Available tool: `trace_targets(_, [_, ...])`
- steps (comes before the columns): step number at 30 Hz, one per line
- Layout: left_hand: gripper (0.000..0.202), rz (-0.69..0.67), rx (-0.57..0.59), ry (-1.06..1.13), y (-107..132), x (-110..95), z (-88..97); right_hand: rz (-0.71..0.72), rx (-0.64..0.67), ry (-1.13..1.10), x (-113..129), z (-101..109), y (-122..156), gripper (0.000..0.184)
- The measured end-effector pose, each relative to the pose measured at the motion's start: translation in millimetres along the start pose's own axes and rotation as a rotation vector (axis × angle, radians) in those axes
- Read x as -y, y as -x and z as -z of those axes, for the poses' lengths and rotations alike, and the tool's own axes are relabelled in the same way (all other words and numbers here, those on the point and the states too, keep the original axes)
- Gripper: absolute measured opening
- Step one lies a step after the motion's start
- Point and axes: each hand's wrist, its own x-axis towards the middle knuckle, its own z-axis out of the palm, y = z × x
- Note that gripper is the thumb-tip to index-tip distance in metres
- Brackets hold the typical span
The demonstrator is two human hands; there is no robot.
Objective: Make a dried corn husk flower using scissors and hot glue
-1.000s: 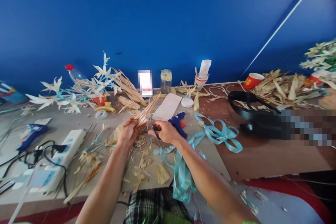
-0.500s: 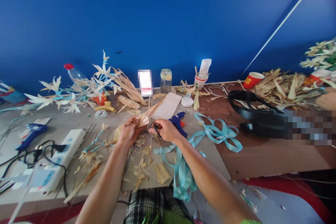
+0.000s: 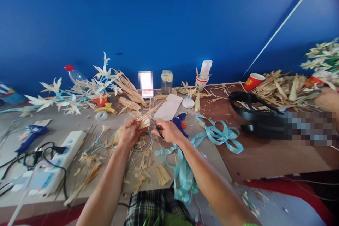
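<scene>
Pinched in my left hand (image 3: pixel 130 133) is a pale, dried corn husk (image 3: pixel 144 121), its torn strip pointing up and right. My right hand (image 3: pixel 169 131) grips dark-handled scissors (image 3: pixel 159 130), whose blades meet the husk's right edge. Both hands are close together above the table. Below them lie a wire coil (image 3: pixel 144 142) and husk scraps (image 3: pixel 143 166). A blue glue gun (image 3: pixel 180 122) rests just beyond my right hand, partly hidden by it. Light blue ribbon (image 3: pixel 184 176) trails under my right forearm.
Husk flowers (image 3: pixel 76 91) and a corn cob (image 3: pixel 129 103) stand at the back left. A power strip (image 3: pixel 63 159) and another glue gun (image 3: pixel 33 136) lie left. On the right are a black visor-like object (image 3: pixel 254 120), a red cup (image 3: pixel 254 81), a husk pile (image 3: pixel 286 84) and another person's hand (image 3: pixel 328 99).
The husk strip above my hands looks narrower and shorter, with the scissors at its right edge. Both hands stay nearly in place.
</scene>
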Motion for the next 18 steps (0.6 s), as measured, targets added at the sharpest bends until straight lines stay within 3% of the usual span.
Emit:
trace_targets(8, [0.025,0.003,0.037,-0.041,-3,2,4.3,-0.042,0.021,-0.023,-4,-5,-1,0.028])
trace_targets(18, [0.027,0.059,0.043,-0.079,6,-2,-6.8,-0.013,0.012,-0.129,-13,-4,-7,0.03])
